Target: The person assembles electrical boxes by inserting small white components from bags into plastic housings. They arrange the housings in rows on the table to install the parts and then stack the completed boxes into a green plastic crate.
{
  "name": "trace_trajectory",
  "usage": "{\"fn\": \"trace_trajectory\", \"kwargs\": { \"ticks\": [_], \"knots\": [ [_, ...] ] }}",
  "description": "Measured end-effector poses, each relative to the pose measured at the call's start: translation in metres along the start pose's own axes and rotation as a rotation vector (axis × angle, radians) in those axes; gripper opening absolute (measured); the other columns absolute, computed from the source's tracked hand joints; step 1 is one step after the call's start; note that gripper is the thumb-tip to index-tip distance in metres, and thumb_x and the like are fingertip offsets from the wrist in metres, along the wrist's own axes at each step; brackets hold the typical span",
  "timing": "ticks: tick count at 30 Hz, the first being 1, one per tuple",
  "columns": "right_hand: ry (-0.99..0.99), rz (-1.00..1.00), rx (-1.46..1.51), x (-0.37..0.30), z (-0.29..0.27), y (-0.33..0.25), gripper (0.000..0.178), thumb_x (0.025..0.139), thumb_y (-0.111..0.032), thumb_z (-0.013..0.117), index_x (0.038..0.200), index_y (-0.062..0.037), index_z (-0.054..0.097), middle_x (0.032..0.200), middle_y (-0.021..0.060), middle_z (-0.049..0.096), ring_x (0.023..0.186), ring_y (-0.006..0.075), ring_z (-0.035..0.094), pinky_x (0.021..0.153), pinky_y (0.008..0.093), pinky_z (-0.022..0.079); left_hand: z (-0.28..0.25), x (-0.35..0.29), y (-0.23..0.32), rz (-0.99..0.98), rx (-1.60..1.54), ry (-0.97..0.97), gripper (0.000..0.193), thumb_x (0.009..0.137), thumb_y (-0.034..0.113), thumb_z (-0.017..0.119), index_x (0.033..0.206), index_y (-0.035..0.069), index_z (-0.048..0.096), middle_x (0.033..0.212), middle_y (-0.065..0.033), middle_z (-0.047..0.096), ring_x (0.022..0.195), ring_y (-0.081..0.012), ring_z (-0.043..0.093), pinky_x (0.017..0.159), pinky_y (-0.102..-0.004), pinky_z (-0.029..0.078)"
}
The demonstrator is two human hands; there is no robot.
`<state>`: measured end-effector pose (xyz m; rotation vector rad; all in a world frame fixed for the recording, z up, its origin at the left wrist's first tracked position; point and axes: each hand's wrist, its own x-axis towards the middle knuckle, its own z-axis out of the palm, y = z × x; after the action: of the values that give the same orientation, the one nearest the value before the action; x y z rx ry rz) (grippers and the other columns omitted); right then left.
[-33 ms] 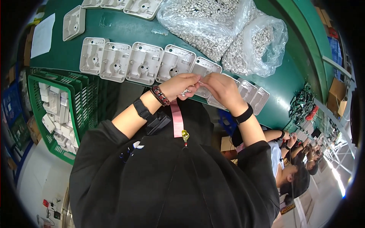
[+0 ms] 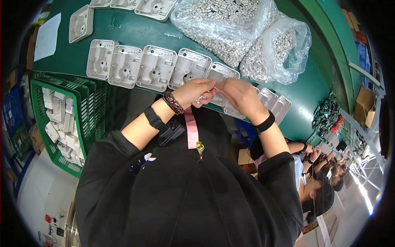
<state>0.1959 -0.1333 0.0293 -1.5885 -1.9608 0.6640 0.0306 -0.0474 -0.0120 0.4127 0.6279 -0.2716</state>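
Observation:
My left hand (image 2: 196, 91) is closed, its curled fingers keeping a few small silvery-white parts (image 2: 200, 99) in the palm. Thumb and forefinger pinch together at its tip, meeting the fingertips of my right hand (image 2: 238, 94). That hand is closed in a pinch too, on a tiny whitish piece (image 2: 217, 88) between the two hands, mostly hidden by fingers. Both hands are above the table's near edge, in front of a row of pale grey plastic housings (image 2: 154, 85). Part of the housing behind my fingers (image 2: 224, 70) is covered by them.
Two clear plastic bags of small silvery parts, a large one (image 2: 222, 37) and a smaller one (image 2: 267, 61), lie on the green table (image 2: 135, 31). A green crate (image 2: 78, 136) of white pieces stands left. Dark green parts (image 2: 327, 109) are heaped right, near a co-worker (image 2: 314, 191).

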Motion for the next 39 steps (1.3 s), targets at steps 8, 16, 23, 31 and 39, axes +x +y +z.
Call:
{"fn": "trace_trajectory", "kwargs": {
  "ticks": [8, 16, 23, 31, 39],
  "knots": [
    [-0.140, -0.284, -0.273, 0.024, 0.009, 0.065, 0.009, 0.066, -0.010, 0.060, 0.074, -0.0073, 0.055, 0.083, 0.0040, 0.053, 0.082, 0.0199, 0.054, 0.069, 0.0296, 0.042, -0.006, 0.020, -0.029, 0.675, 1.350, 0.823, 0.025, 0.082, 0.027, 0.054, 0.091, 0.006, 0.044, 0.058, -0.0083, 0.056, 0.050, -0.0243, 0.056, 0.041, -0.0363, 0.039],
    [-0.280, -0.304, -0.376, 0.039, 0.029, 0.078, 0.007, 0.065, -0.012, 0.057, 0.070, -0.0080, 0.058, 0.092, 0.0044, 0.050, 0.096, 0.0201, 0.047, 0.079, 0.0296, 0.038, -0.007, 0.028, -0.037, 0.414, 1.480, 0.925, 0.030, 0.079, 0.024, 0.056, 0.097, 0.005, 0.040, 0.062, -0.0147, 0.058, 0.057, -0.0331, 0.058, 0.049, -0.0426, 0.045],
    [-0.256, -0.238, -0.207, 0.029, 0.008, 0.068, 0.014, 0.065, -0.009, 0.058, 0.078, -0.0066, 0.064, 0.099, 0.0072, 0.051, 0.099, 0.0223, 0.047, 0.087, 0.0311, 0.036, -0.005, 0.024, -0.037, 0.443, 1.406, 0.960, 0.032, 0.080, 0.025, 0.056, 0.098, 0.004, 0.041, 0.062, -0.0131, 0.059, 0.058, -0.0279, 0.060, 0.051, -0.0389, 0.046],
    [0.147, 0.211, 0.458, 0.010, 0.033, 0.000, 0.015, 0.066, -0.004, 0.065, 0.080, -0.0024, 0.059, 0.096, 0.0105, 0.051, 0.085, 0.0239, 0.051, 0.073, 0.0305, 0.042, 0.020, -0.010, -0.009, 0.479, 0.266, 0.361, 0.049, 0.091, 0.046, 0.034, 0.118, 0.005, 0.039, 0.067, 0.0015, 0.044, 0.050, -0.0052, 0.038, 0.041, -0.0179, 0.028],
    [0.173, 0.461, 0.883, -0.008, 0.038, -0.008, 0.014, 0.070, -0.005, 0.065, 0.081, -0.0031, 0.056, 0.091, 0.0054, 0.049, 0.079, 0.0124, 0.049, 0.067, 0.0273, 0.041, 0.040, -0.006, -0.005, 0.378, 0.152, 0.274, 0.041, 0.091, 0.044, 0.035, 0.114, 0.010, 0.043, 0.065, 0.0022, 0.043, 0.048, -0.0056, 0.039, 0.037, -0.0189, 0.026]
  ]
}}
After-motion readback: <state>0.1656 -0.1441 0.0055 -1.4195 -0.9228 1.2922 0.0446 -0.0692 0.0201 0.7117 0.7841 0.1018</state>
